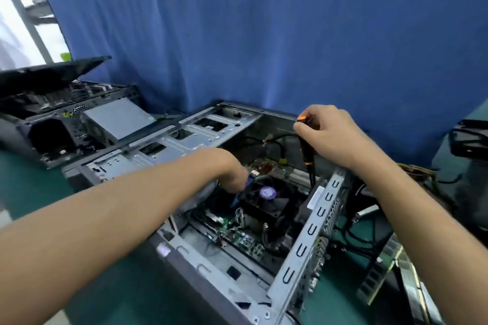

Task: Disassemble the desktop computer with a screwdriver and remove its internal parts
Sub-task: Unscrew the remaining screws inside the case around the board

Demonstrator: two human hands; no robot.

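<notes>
**A:** Where is the computer, and what is it made of?

**B:** The grey sheet-metal desktop computer case (311, 232) lies on its side on the green table (31, 182), open side up. Its perforated rear panel, with 1 row of stamped U-shaped slots, faces right. Inside are a square black plastic fan with a round purple label (266, 198), sitting on finned metal, and a green circuit board (245, 240) covered in small parts.

**A:** And the tool?

**B:** The right hand (330, 134) has its fingers wrapped round the black-and-orange plastic-handled screwdriver (306, 150). The screwdriver stands almost upright with its orange cap on top. Its dark shaft points down into the case, just inside the rear panel.

**A:** What about the other hand?

**B:** The left hand (232, 171) reaches down into the case just beside the fan, near a blue cable (235, 200). Its fingers are hidden, so I cannot tell what the grip is.

**A:** What surrounds it?

**B:** A second dark computer case with a raised black lid (52, 119) stands at the far left. A soft, creased blue cloth curtain (264, 34) hangs behind. Black cables (364, 235) lie to the right of the case.
</notes>
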